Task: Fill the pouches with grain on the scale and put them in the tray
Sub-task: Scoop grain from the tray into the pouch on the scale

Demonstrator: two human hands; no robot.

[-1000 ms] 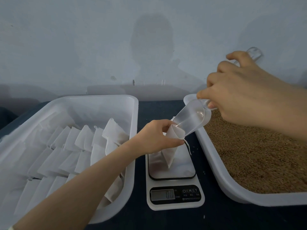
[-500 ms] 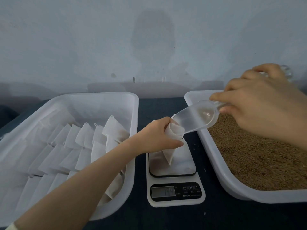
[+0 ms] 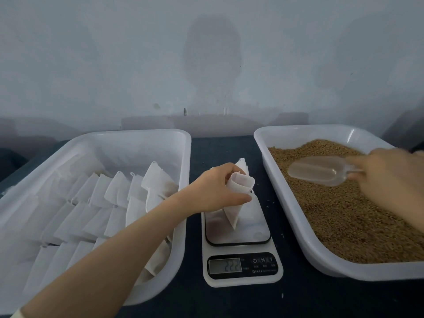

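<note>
My left hand (image 3: 215, 187) pinches the open top of a white mesh pouch (image 3: 236, 198), which stands with its lower corner on the plate of the small white scale (image 3: 241, 235). The scale's display (image 3: 226, 265) shows digits. To the right, my right hand (image 3: 390, 177) grips the handle of a clear plastic scoop (image 3: 319, 171). The scoop lies low over the brown grain (image 3: 344, 203) in the right white tray (image 3: 305, 239), and it looks empty.
A large white tray (image 3: 181, 237) on the left holds several rows of white pouches (image 3: 110, 203). Everything sits on a dark tabletop (image 3: 220, 148) against a pale wall. A few loose grains lie around the scale.
My right hand has carried the scoop away from the pouch's mouth, rightward and down to the grain tray. My left hand keeps holding the pouch on the scale.
</note>
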